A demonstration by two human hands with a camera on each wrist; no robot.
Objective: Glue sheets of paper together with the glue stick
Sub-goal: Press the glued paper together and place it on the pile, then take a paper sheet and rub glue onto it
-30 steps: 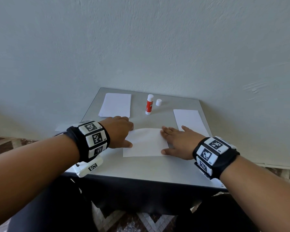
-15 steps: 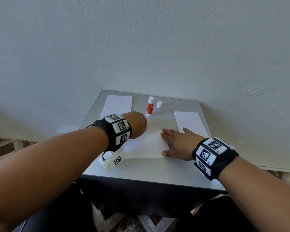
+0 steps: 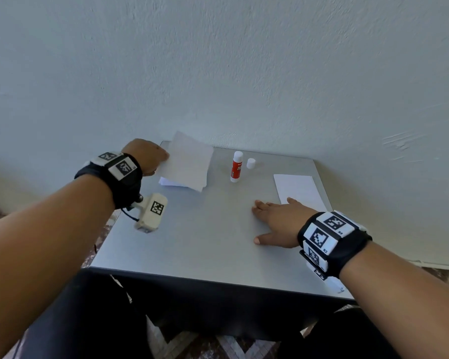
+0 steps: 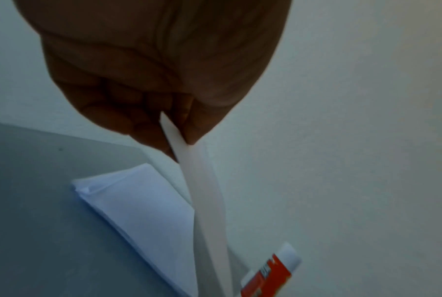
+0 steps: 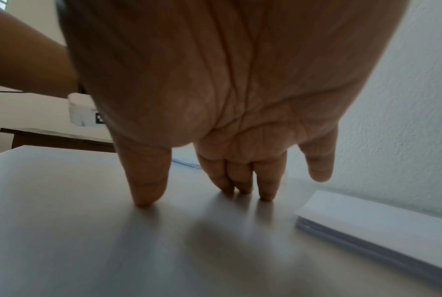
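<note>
Grey worktop point(image 3: 213, 244) in the head view: the left hand point(image 3: 147, 155) at 10 o'clock holds a white sheet point(image 3: 189, 160) lifted over a paper stack point(image 3: 166, 182); the glue stick point(image 3: 237, 167) stands at 12, its cap point(image 3: 251, 163) just beside. The right hand point(image 3: 278, 222) lies flat at 3 o'clock, near another stack point(image 3: 298, 189).

Left wrist view: fingers point(image 4: 143, 128) and thumb pinch the sheet point(image 4: 204, 193) edge.

Right wrist view: released fingers point(image 5: 265, 180) touch the worktop point(image 5: 113, 251).

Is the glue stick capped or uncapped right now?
Uncapped. The glue stick stands upright on the table with its white cap standing apart beside it.
</note>
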